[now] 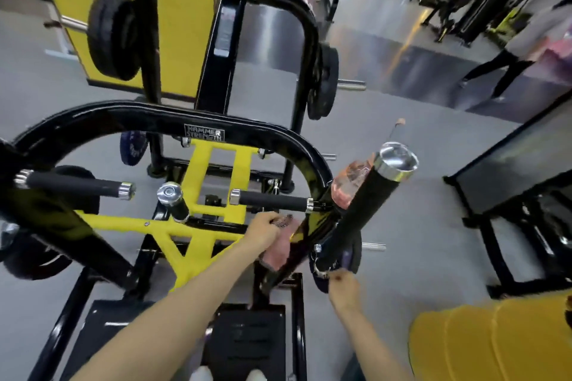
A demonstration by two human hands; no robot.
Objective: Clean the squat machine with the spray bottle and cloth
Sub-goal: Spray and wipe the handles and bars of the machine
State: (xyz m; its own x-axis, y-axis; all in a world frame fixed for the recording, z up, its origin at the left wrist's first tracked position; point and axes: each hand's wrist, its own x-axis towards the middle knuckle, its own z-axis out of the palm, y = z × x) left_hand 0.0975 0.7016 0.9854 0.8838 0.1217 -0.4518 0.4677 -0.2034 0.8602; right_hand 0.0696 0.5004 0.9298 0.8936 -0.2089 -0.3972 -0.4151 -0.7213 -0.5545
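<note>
My left fingers (280, 221) press a soft pink cloth (277, 252) against the frame (161, 116), glossy black painted metal. The grips (72, 185) look matt black and rubbery, capped in polished chrome. The bottle (349, 182) is clear, shiny plastic. The inner struts (213, 164) wear smooth yellow paint. The floor (418, 226) is dull grey.

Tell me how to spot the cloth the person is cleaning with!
Find the big black curved bar with the Hammer Strength label, and follow it down its right side. There the left hand presses a pink cloth against the black frame. It is the only soft, fuzzy pink thing; the pinkish spray bottle higher up is clear and shiny.
</note>
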